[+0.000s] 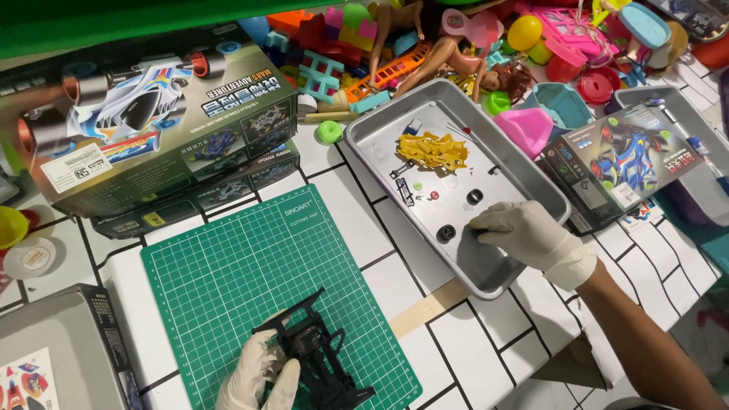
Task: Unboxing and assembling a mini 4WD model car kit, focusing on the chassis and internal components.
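A: Big green gridded cutting mat (250, 273) lies on the white tiled tabletop (471, 342), with the grey rectangular metal tray (524, 171) up to its right.

B: Left hand (258, 376), white-gloved, wraps its fingers around the black plastic model car chassis (319, 357), resting on the mat's near edge.

A: And the right hand (531, 235), gloved too, is inside the tray, fingers curled low at its floor; whether they pinch anything, I cannot tell.

B: Small black wheel (446, 233) sits just beside those fingertips. Yellow plastic parts frame (433, 149) lies further back.
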